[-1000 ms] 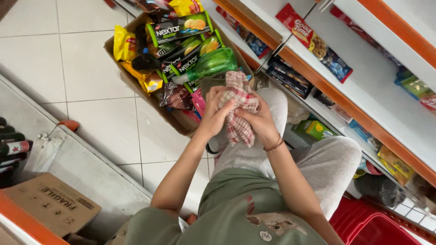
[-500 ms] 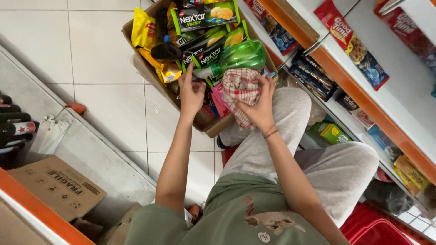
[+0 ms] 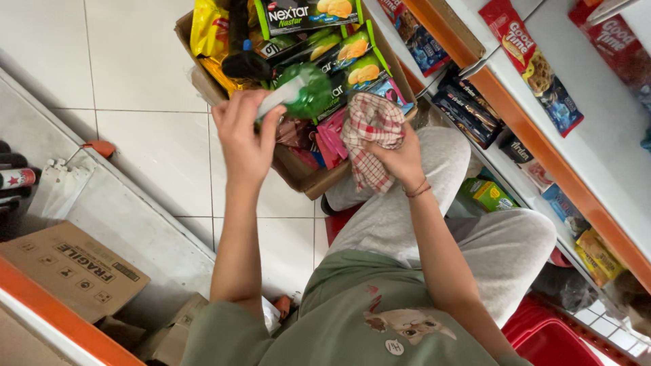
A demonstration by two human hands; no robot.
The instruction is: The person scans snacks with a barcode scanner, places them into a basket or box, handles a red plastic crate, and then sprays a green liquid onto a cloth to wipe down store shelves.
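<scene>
Left hand point(image 3: 245, 139) grasps a green bottle point(image 3: 302, 91) at 12 o'clock, over the cardboard box point(image 3: 298, 173). Right hand point(image 3: 400, 157) clenches a checked cloth point(image 3: 369, 132).

Left arm is stretching straight up the middle-left of the frame, elbow down near the bottom and forearm almost vertical. The left hand point(image 3: 245, 139) is sitting in the upper centre-left, wrist bent a bit, fingers point(image 3: 270, 129) curling closed and gripping, thumb side pointing right. Right arm is coming up from the lower right on a diagonal, forearm leaning toward the centre, thin band around the wrist. The right hand point(image 3: 400, 157) is sitting just right of centre, fingers clenching tight, back of the hand facing the camera. Both hands are staying apart, left one higher.
</scene>
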